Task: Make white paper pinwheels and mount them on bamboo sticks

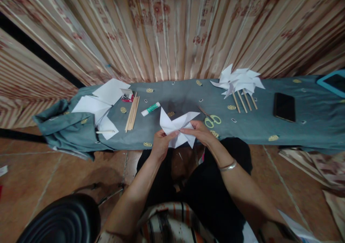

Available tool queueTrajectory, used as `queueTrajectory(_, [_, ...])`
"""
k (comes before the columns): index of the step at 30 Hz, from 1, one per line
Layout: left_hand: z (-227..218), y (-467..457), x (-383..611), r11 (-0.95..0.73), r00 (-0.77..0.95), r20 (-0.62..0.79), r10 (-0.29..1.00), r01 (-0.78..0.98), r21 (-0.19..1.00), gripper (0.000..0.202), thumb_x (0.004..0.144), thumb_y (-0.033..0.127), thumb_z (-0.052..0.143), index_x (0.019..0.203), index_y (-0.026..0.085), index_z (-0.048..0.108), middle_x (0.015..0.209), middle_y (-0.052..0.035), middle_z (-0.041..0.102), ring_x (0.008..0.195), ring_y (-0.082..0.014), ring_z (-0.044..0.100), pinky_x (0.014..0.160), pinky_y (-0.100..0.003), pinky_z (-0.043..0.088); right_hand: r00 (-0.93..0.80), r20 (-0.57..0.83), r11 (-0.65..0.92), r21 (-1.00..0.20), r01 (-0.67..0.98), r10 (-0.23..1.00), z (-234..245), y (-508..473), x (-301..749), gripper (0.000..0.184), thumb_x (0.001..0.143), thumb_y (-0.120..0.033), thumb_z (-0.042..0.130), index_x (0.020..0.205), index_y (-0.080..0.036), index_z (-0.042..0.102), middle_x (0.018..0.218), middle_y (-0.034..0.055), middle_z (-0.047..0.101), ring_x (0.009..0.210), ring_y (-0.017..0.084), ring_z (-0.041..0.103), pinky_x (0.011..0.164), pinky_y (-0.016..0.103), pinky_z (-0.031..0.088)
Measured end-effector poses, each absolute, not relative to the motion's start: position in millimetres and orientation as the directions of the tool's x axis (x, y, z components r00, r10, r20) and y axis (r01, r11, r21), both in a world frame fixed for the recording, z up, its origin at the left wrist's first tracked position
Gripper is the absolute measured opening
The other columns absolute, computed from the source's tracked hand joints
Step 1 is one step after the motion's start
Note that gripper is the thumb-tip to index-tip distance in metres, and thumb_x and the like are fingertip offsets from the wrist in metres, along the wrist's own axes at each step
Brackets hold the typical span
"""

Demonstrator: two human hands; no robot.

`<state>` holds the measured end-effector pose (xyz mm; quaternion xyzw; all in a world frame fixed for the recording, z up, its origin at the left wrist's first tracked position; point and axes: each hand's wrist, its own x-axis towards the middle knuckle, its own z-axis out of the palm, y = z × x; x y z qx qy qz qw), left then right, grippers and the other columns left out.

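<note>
- A folded paper pinwheel (175, 125) sits over the table's (185, 92) near edge.
- Left hand (161, 144) and right hand (201, 132) pinch its centre, forearms (140, 185) angled inward.
- Scissors (208, 116) lie just beyond the right hand, a glue stick (151, 109) past the left.
- Patterned cloth (253, 126) spans from scissors to phone (284, 107).

Worn on head, facing forward and down. Looking from above lap (215, 189) across table (185, 88), fairly near; taking in left hand (161, 143) and right hand (202, 132) near centre, curtain (172, 31) along top, floor (32, 171) below.
</note>
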<state>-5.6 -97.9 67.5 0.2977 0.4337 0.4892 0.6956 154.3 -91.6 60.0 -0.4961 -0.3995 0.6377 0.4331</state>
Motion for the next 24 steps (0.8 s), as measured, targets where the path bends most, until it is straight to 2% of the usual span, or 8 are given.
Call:
queueTrajectory(8, [66.5,-97.6,-7.0,0.321,0.139,-0.289,0.947,-0.388,0.864,0.035,0.045,0.026,0.090,0.075,0.014,0.076,0.076,-0.0062,0.076,0.071,-0.0181,0.068,0.080,-0.034,0.052,-0.136,-0.296,-0.317,-0.932,-0.177,0.945,58.5,-91.3,153.8,0.041,0.050,-0.036,0.088,0.082,-0.015,0.073,0.073,0.0010,0.075,0.062,0.015,0.066,0.061,0.026,0.052])
queueTrajectory(17, [63.9,-97.6,-7.8,0.311,0.129,-0.283,0.950,-0.384,0.869,0.035,0.044,0.025,0.090,0.075,0.015,0.076,0.076,-0.0053,0.076,0.069,-0.0171,0.067,0.077,-0.032,0.052,-0.139,-0.303,-0.324,-0.931,-0.170,0.943,58.1,-91.0,152.8,0.040,0.049,-0.035,0.087,0.081,-0.015,0.073,0.072,0.0011,0.074,0.063,0.016,0.066,0.063,0.027,0.051])
queueTrajectory(24, [61.9,-97.2,-9.9,0.287,0.135,-0.255,0.957,-0.344,0.894,0.031,0.049,0.025,0.088,0.077,0.016,0.077,0.080,-0.0047,0.077,0.070,-0.0181,0.068,0.078,-0.034,0.054,-0.156,-0.303,-0.330,-0.923,-0.198,0.940,62.0,-91.9,151.2,0.038,0.048,-0.031,0.087,0.079,-0.015,0.074,0.072,0.0013,0.075,0.063,0.017,0.067,0.067,0.029,0.053])
